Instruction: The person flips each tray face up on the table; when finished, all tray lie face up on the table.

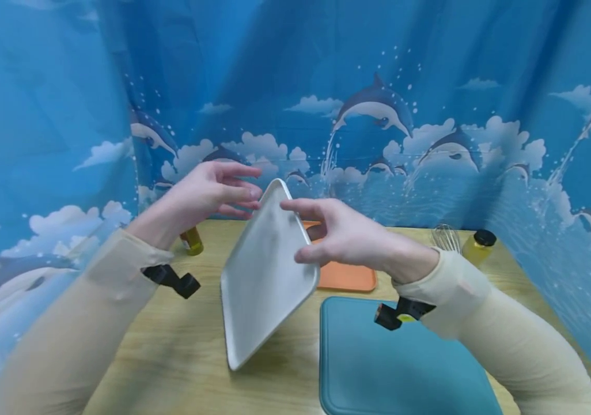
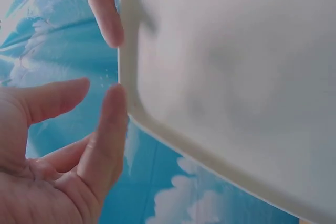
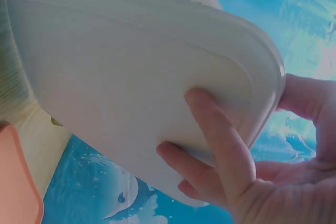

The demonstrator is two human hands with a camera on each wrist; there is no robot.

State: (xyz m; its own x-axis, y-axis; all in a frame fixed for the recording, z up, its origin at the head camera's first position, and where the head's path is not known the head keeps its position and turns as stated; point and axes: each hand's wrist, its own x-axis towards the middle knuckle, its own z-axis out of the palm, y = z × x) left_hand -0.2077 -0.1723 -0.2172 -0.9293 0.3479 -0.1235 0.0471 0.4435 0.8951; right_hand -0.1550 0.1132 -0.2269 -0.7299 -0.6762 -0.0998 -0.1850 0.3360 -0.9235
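Observation:
A white rectangular tray (image 1: 269, 276) with a raised rim stands tilted above the wooden table, its lower corner near the tabletop. My right hand (image 1: 349, 236) grips its upper right edge. In the right wrist view, fingers (image 3: 223, 140) press the tray's flat back (image 3: 121, 72), while the thumb is at the rim's far side. My left hand (image 1: 215, 187) is beside the upper left edge, fingers loosely extended. In the left wrist view, one fingertip of the left hand (image 2: 68, 161) meets the rim near a corner, and the thumb is apart from it.
A teal board (image 1: 399, 357) lies at the front right of the table (image 1: 171, 357). Behind it is an orange tray (image 1: 349, 278), partly hidden. A small bottle (image 1: 193, 242) is back left; a whisk (image 1: 446, 236) and a black-lidded bottle (image 1: 478, 246) are back right. Dolphin-print curtains (image 1: 275, 69) surround the table.

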